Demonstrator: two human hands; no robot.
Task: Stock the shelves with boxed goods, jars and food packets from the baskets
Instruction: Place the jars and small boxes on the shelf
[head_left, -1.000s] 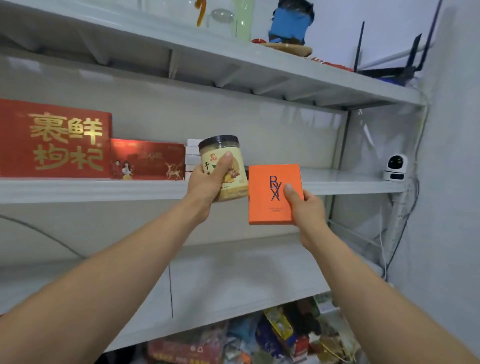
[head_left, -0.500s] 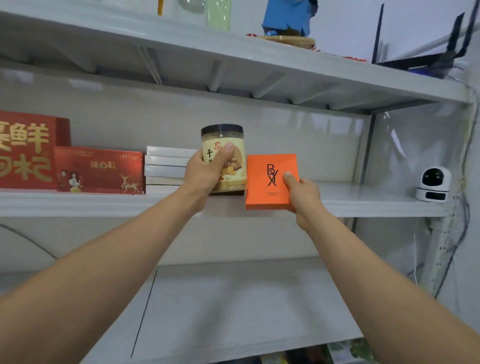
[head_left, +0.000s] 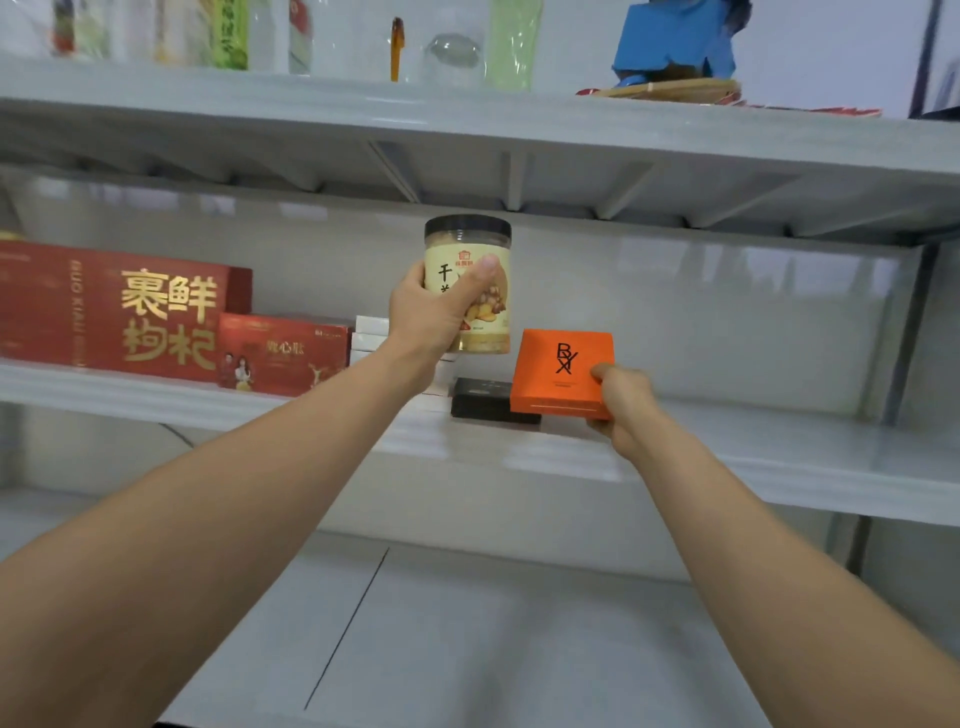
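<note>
Left hand (head_left: 431, 312) grips the jar (head_left: 480, 291) aloft while right hand (head_left: 621, 402), just below it, pinches the tilted orange box (head_left: 563, 371) over a black box (head_left: 485, 400) on the shelf (head_left: 779, 457), where, released crooked, it may slide off.

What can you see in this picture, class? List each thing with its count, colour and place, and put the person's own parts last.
shelves: three levels, pale grey, across the view
large red box: one, red with gold characters, left on the middle shelf
small red box: one, red, right of the large one
white boxes: a stack, count unclear, behind the left wrist
black box: one, black, on the middle shelf
orange box: one, orange with black letters, overlapping the black box
jar: one, pale yellow with a black lid, held above the middle shelf
blue object: one, blue, top shelf
left hand: grips the jar
right hand: holds the orange box
</note>
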